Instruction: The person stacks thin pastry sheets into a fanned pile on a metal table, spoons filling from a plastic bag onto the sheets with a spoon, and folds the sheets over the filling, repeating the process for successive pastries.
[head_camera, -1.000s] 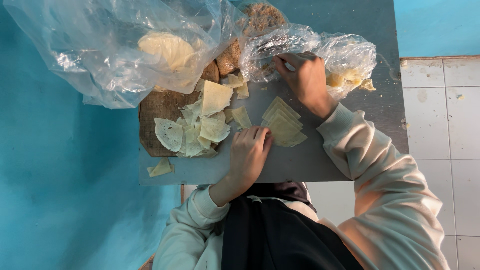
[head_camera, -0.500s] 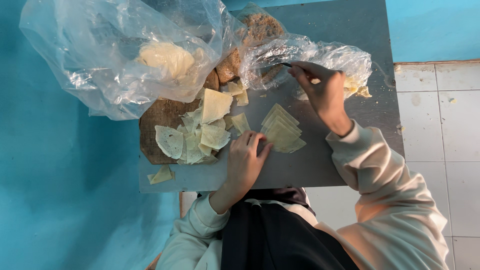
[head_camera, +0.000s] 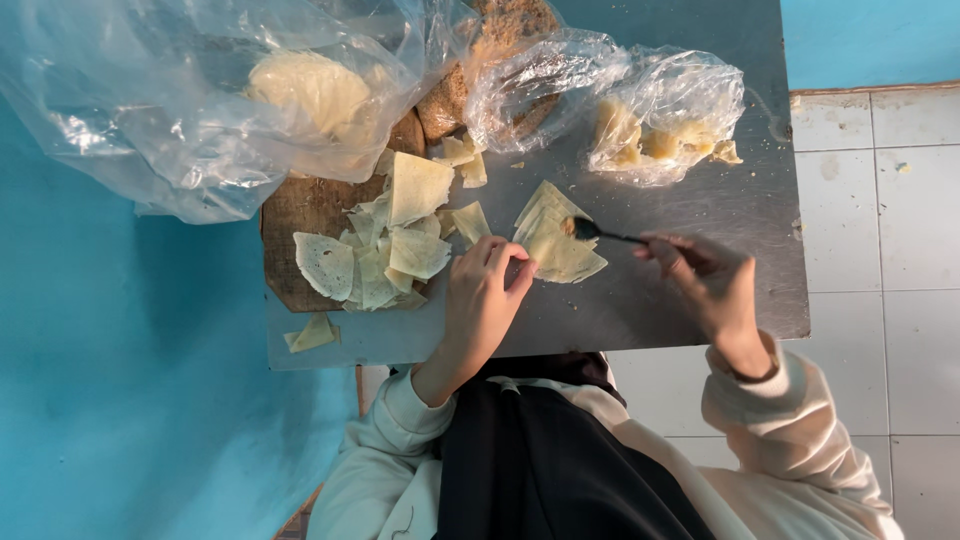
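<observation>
Head view: you work at a metal tabletop.
Right hand: your fingers pinch a spoon, its bowl on the stacked dough sheets mid-table.
Left hand: your fingers curl loosely, fingertips touching the stack's left edge, holding nothing.

Right hand pinching a spoon over a stack of dough sheets, left hand touching the stack's edge, wooden board, clear plastic bags, steel table
</observation>
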